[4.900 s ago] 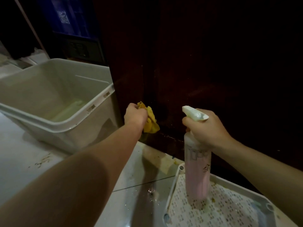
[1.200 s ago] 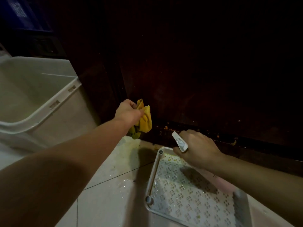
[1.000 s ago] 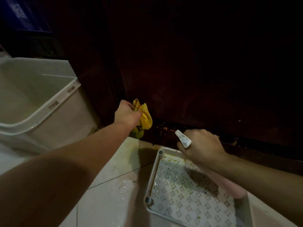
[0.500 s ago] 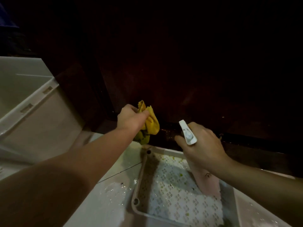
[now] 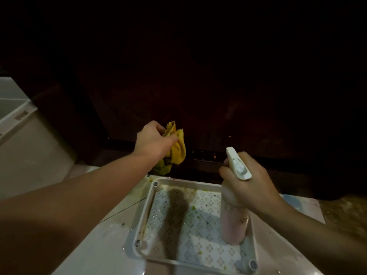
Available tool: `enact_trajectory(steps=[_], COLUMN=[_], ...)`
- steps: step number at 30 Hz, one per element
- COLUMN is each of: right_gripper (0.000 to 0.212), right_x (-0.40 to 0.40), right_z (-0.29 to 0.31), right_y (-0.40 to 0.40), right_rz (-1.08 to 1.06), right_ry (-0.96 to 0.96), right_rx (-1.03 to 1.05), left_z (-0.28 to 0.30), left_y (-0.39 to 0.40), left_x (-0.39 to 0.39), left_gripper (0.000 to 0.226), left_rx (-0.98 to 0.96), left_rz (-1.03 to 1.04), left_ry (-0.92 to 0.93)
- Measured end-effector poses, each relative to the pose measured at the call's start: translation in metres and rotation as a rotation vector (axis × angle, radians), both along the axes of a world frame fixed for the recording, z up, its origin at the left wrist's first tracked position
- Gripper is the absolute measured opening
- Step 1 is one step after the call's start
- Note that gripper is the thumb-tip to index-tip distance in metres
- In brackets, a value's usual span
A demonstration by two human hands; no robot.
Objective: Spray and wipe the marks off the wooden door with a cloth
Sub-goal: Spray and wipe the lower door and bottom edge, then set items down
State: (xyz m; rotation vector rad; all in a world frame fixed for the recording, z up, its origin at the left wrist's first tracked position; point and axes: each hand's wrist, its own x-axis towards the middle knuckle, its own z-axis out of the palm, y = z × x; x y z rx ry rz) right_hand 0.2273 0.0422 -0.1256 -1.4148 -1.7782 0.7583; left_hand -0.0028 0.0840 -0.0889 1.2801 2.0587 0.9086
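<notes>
The dark wooden door (image 5: 208, 100) fills the upper view, with small pale specks along its bottom rail. My left hand (image 5: 153, 140) grips a bunched yellow cloth (image 5: 177, 150), stained green at its lower end, held close to the door's bottom edge. My right hand (image 5: 248, 185) is wrapped around the neck of a pink spray bottle (image 5: 234, 225) with a white trigger head. The bottle stands upright in a white perforated tray (image 5: 147, 211), with its nozzle toward the door.
The tray lies on the pale tiled floor (image 5: 95, 251) right below the door and holds green crumbs and wet spots. A large white plastic bin (image 5: 21, 147) stands at the left, beside the door frame.
The view has swung right, so the bin slid toward the left edge. My left hand with the cloth stays at the door's bottom edge. My right hand has stood the bottle upright in the tray.
</notes>
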Motion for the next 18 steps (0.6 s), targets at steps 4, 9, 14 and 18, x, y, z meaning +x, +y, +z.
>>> enact_trajectory(steps=[4, 9, 14, 18], right_gripper=[0.031, 0.031, 0.015, 0.019], right_x=[0.009, 0.013, 0.015, 0.014], right_z=[-0.003, -0.005, 0.002, 0.014], right_y=[-0.004, 0.001, 0.004, 0.010], right_rz=[-0.102, -0.127, 0.034, 0.043], right_ry=[0.030, 0.007, 0.085, 0.088], right_rx=[0.112, 0.073, -0.038, 0.034], left_z=[0.001, 0.004, 0.002, 0.002], left_y=[-0.002, -0.002, -0.002, -0.002], left_x=[0.016, 0.036, 0.047, 0.050], left_gripper=[0.024, 0.021, 0.020, 0.020], left_rx=[-0.009, 0.006, 0.012, 0.021], left_rz=[-0.042, -0.085, -0.135, -0.158], left_ry=[0.022, 0.016, 0.034, 0.052])
